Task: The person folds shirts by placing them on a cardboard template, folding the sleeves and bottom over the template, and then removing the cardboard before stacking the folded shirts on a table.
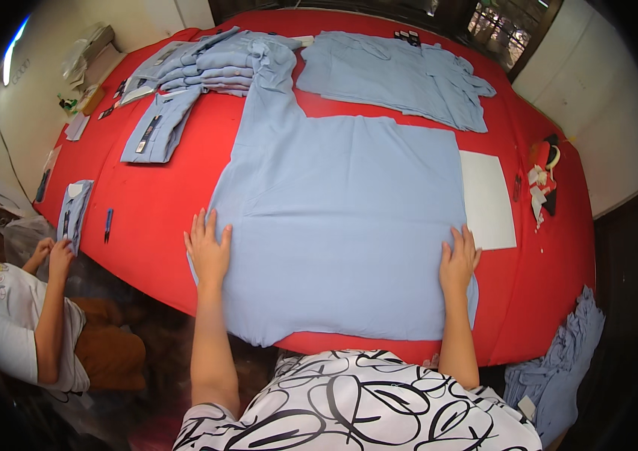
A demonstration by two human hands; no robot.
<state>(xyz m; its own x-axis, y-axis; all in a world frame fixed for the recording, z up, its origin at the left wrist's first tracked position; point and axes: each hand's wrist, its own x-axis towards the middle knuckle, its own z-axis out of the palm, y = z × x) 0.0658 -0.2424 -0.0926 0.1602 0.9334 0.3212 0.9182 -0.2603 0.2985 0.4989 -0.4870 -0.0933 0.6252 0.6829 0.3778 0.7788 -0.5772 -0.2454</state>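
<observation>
A light blue shirt (349,225) lies spread flat on the red-covered table in front of me, its near edge at the table's front. One sleeve-like part stretches away at its far left. My left hand (208,248) rests flat on the left side of the cloth, fingers spread. On the opposite side, my right hand (459,259) presses flat near the edge, fingers stretched out. A white sheet (490,199) sticks out beyond the shirt's right edge; whether it continues underneath is hidden.
Folded shirts (210,64) are stacked at the far left; a tagged one (157,131) lies nearer. More shirts (386,71) lie flat at the back. Blue snips (108,225) lie left, near a co-worker's hands (56,252). Loose garments (559,368) hang at the lower right.
</observation>
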